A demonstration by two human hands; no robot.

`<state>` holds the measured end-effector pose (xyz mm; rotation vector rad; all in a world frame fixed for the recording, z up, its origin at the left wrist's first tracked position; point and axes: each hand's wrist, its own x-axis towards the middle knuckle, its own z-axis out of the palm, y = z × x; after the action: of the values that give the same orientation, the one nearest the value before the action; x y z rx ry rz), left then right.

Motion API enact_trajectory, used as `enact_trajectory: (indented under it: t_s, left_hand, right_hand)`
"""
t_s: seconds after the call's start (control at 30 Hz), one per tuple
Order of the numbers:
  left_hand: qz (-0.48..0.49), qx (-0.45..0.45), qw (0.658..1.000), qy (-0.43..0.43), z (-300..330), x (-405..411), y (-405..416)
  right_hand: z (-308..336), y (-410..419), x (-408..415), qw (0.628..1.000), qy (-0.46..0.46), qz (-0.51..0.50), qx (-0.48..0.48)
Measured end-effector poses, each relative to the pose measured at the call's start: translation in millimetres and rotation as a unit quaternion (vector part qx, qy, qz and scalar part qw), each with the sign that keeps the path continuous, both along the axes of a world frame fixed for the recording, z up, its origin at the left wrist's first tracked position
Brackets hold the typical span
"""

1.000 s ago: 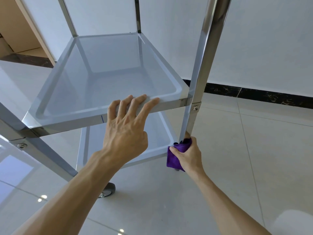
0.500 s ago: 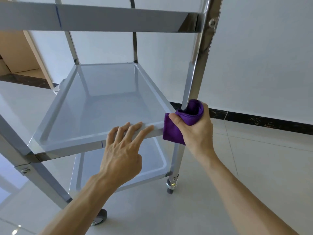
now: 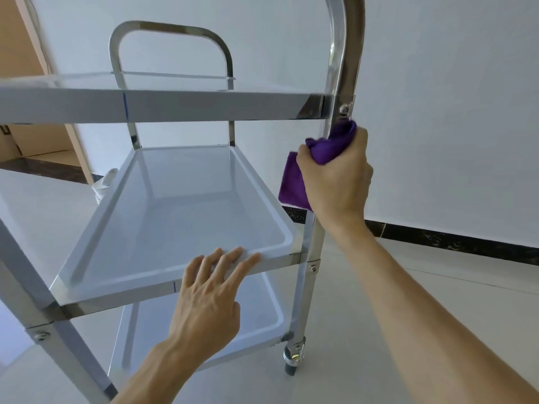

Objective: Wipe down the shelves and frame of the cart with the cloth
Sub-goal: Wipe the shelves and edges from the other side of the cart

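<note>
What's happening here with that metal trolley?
A person is cleaning a steel cart. The right hand grips a purple cloth wrapped round the front right post, just under the top shelf. The left hand rests flat on the middle shelf's front edge, steadying the cart.

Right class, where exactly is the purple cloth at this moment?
In the head view, the cloth is on the right, held by the right hand around the cart's near right post, just under the top shelf.
</note>
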<state>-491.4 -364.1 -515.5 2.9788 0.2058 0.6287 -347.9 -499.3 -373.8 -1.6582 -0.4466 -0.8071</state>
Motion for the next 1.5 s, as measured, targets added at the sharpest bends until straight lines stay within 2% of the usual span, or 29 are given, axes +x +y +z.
enact_trajectory:
  t_s: [0.2, 0.3, 0.4, 0.5, 0.6, 0.73, 0.8, 1.0, 1.1, 1.2, 1.33, 1.43, 1.5]
  left_hand:
    - [-0.007, -0.025, 1.000, 0.004, 8, -5, -3]
    - [-0.029, -0.119, 0.991, -0.056, 20, -7, -6]
    - [-0.075, -0.239, 0.954, -0.165, 64, -4, -19]
    - [-0.143, -0.243, 0.923, -0.260, 132, 2, -40]
    - [-0.192, -0.247, 0.895, -0.318, 192, 10, -56]
    - [-0.177, -0.273, 0.889, -0.323, 244, 21, -68]
    - [-0.158, -0.314, 0.881, -0.317, 258, 29, -73]
    - [-0.129, -0.466, 0.806, -0.341, 263, 34, -71]
    - [-0.107, -0.460, 0.803, -0.362, 258, 28, -59]
    - [-0.080, -0.428, 0.793, -0.427, 251, 19, -44]
    - [-0.040, -0.375, 0.800, -0.468, 246, -9, -14]
    - [-0.027, -0.360, 0.805, -0.471, 245, -34, 10]
    - [-0.025, -0.362, 0.802, -0.475, 244, -50, 26]
  right_hand:
    - [-83, -10, -4, 0.996, 0.062, 0.038, -0.046]
    - [-112, -14, -8, 0.994, 0.073, 0.050, -0.066]
    - [-118, -13, -6, 0.994, 0.081, 0.048, -0.064]
    - [-118, -13, -6, 0.992, 0.093, 0.051, -0.069]
    - [-118, -12, -10, 0.990, 0.104, 0.063, -0.074]
    - [-116, -8, -19, 0.987, 0.121, 0.080, -0.062]
    - [-114, -5, -29, 0.985, 0.127, 0.101, -0.057]
    - [-118, 8, -66, 0.974, 0.115, 0.185, -0.068]
    - [-120, 19, -88, 0.961, 0.092, 0.243, -0.095]
    - [-115, 33, -108, 0.945, 0.067, 0.288, -0.140]
    - [-110, 44, -125, 0.890, 0.071, 0.410, -0.188]
    - [-102, 50, -127, 0.838, 0.138, 0.506, -0.148]
    - [-89, 58, -122, 0.829, 0.192, 0.520, -0.081]
